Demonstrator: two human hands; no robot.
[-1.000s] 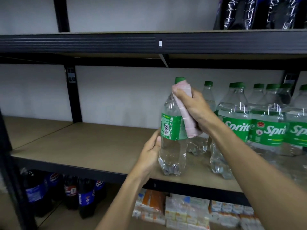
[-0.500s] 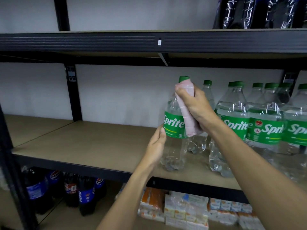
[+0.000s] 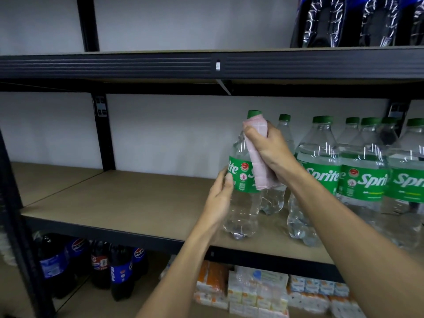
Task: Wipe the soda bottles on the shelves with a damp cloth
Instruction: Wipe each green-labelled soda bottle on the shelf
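The bottle [image 3: 243,207] has turned; right hand [image 3: 271,149] grips cloth [image 3: 261,173]

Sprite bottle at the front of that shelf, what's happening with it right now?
A person is wiping it. The left hand steadies the Sprite bottle at its label, while the right hand grips a pink cloth wrapped round the bottle's neck and shoulder. The other Sprite bottles stand to its right on the same shelf.

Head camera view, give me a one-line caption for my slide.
Right hand presses a pink cloth to a Sprite bottle while the left hand holds it at the shelf.
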